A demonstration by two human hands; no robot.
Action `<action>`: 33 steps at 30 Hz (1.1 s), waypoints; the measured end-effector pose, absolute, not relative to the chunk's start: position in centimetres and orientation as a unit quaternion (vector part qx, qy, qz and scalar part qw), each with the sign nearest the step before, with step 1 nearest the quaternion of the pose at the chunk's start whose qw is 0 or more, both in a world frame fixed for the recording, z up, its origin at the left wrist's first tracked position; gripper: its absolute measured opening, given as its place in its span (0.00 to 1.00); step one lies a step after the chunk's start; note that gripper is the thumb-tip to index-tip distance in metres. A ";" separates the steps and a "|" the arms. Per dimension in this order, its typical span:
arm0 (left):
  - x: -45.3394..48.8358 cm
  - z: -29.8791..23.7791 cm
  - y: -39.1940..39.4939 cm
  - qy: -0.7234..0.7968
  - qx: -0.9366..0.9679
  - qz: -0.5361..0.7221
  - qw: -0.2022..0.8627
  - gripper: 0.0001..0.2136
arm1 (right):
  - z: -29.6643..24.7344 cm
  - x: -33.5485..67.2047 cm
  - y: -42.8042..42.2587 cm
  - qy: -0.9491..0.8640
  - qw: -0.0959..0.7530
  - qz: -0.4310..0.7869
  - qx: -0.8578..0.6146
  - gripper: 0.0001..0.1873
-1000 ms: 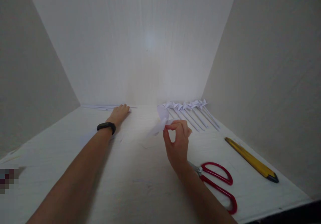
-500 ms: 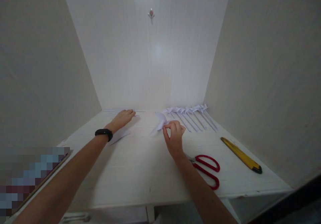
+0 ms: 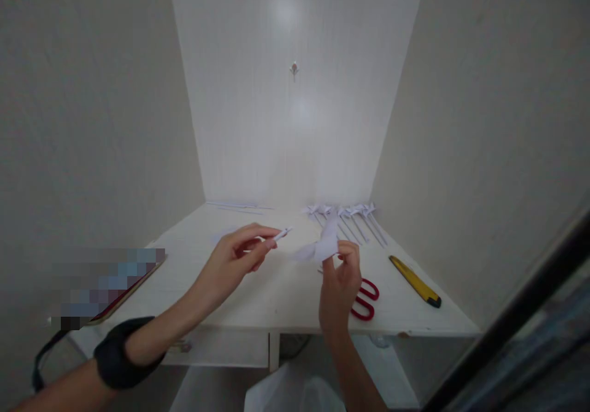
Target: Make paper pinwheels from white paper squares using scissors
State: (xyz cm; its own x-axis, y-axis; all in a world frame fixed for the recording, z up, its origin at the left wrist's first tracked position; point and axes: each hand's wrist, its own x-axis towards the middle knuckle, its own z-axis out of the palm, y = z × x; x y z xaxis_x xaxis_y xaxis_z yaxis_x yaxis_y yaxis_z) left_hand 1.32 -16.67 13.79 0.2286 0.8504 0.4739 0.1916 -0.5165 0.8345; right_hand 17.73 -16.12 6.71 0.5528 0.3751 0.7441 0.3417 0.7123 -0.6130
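Note:
My right hand [image 3: 341, 277] is raised over the white table [image 3: 276, 289] and pinches a folded white paper pinwheel head [image 3: 320, 246] between thumb and fingers. My left hand [image 3: 237, 258], with a black band on the wrist, is lifted to the left of it. Its fingers are closed on a thin white paper stick [image 3: 279, 235] that points toward the folded piece. A small gap separates the stick's tip from the paper.
A row of finished paper pinwheels [image 3: 345, 215] lies at the table's back right. Red scissors [image 3: 364, 298] and a yellow utility knife [image 3: 415, 281] lie at the right. Thin paper strips [image 3: 237, 205] lie at the back left. A blurred flat object [image 3: 106, 283] rests on the left edge.
My left hand left the back strips and came up toward me holding a paper stick. The right hand rose with the folded paper. The view pulled back from the table.

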 end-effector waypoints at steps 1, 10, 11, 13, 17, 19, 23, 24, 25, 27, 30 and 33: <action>1.4 13.6 -17.6 0.370 0.701 0.509 0.336 0.10 | 7.2 17.5 -17.4 -0.475 0.798 0.025 -0.371 0.08; 1.5 12.6 -22.9 0.380 0.631 0.547 0.399 0.09 | 9.2 16.1 -23.3 -0.526 0.784 0.133 -0.302 0.09; 1.3 12.7 -23.1 0.381 0.628 0.552 0.395 0.09 | 9.2 16.0 -23.5 -0.529 0.782 0.139 -0.299 0.09; 1.1 12.8 -23.4 0.386 0.623 0.555 0.393 0.09 | 9.3 15.9 -23.9 -0.535 0.778 0.140 -0.298 0.09; 0.9 13.0 -23.9 0.383 0.614 0.562 0.399 0.07 | 9.6 15.5 -24.6 -0.552 0.767 0.128 -0.299 0.08; 0.9 12.9 -24.1 0.378 0.611 0.568 0.402 0.06 | 9.8 15.4 -24.9 -0.553 0.765 0.134 -0.301 0.08; 0.8 12.9 -24.6 0.373 0.608 0.572 0.406 0.05 | 9.9 15.2 -25.4 -0.557 0.759 0.135 -0.310 0.09; 0.7 12.9 -24.7 0.373 0.607 0.572 0.406 0.05 | 9.9 15.2 -25.5 -0.559 0.757 0.135 -0.309 0.09; 0.7 13.0 -24.8 0.373 0.605 0.574 0.407 0.05 | 10.0 15.2 -25.6 -0.561 0.756 0.136 -0.307 0.09; 0.6 13.0 -24.9 0.373 0.603 0.575 0.410 0.05 | 10.0 15.2 -25.7 -0.564 0.756 0.142 -0.300 0.09; 0.5 13.1 -25.2 0.374 0.605 0.571 0.410 0.05 | 10.2 15.2 -25.8 -0.568 0.754 0.144 -0.297 0.09; 0.5 13.1 -25.4 0.375 0.606 0.571 0.407 0.05 | 10.3 15.0 -25.8 -0.571 0.752 0.137 -0.300 0.09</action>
State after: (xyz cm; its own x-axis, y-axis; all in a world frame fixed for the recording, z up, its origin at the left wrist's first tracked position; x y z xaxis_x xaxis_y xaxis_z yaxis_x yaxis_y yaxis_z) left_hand 0.50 -25.42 13.15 0.0655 0.9196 0.3875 -0.0102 -0.3877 0.9217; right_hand 15.04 -25.85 10.30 0.3114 0.5475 0.7767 0.1363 0.7832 -0.6067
